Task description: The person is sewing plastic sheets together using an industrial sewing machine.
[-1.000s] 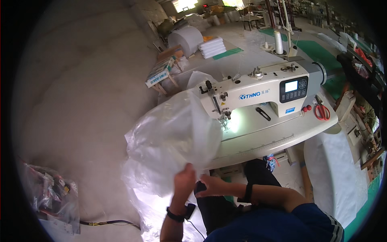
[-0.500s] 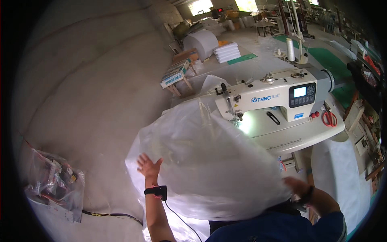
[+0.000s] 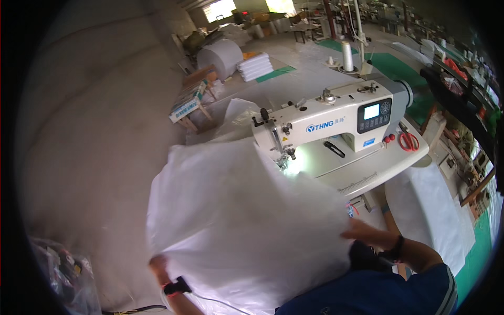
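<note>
A large white translucent plastic sheet [image 3: 236, 210] spreads across my lap and up to the needle end of a white sewing machine [image 3: 310, 126]. My left hand [image 3: 158, 264] is closed on the sheet's lower left edge, and creases run out from it; the fingers are slightly blurred. At the right edge, my right hand [image 3: 362, 231] has its fingers closed on the same sheet, partly tucked out of sight. A lamp lights the needle area, where the sheet's upper edge lies. Black snips [image 3: 334, 149] and red-handled scissors [image 3: 408, 140] rest on the machine bed.
A white thread cone [image 3: 347, 56] stands behind the machine. A clear bag of parts [image 3: 65, 275] lies on the floor at left. Farther back are a large white roll [image 3: 220, 59], a stack of folded white material [image 3: 255, 66] and a small bench [image 3: 191, 102]. White material [image 3: 425, 210] hangs at right.
My left hand, spread flat on the sheet before, has come down to its lower left edge and closed there. The sheet looks flatter and tauter. The view has shifted right.
</note>
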Tool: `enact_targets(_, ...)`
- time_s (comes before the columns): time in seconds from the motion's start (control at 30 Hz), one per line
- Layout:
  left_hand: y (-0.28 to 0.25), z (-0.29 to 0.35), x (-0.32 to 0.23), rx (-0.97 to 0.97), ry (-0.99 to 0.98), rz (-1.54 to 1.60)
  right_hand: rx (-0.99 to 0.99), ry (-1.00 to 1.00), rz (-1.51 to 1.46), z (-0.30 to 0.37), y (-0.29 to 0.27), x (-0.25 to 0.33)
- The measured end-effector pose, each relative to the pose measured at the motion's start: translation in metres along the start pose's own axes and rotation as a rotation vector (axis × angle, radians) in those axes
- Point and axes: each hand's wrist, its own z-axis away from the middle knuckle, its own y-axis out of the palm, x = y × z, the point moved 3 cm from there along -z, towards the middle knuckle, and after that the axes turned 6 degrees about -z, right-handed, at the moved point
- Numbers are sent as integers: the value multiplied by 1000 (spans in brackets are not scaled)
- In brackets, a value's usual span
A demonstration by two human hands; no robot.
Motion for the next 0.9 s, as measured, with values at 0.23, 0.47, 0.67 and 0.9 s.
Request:
enact_targets(0.23,-75,-107,78,480,-698,-430,579,449,-194,-61,188,-47)
enact_targets(0.47,-2,-224,-266,558,190,379,817,463,199,-65,207,-62)
enact_targets(0.67,-56,-192,-468,857,336,782,516,344,-107,-57,165,-85)
enact_targets(0.9,-155,-120,-466,875,149,1071,316,208,-329,-77,143,-104)
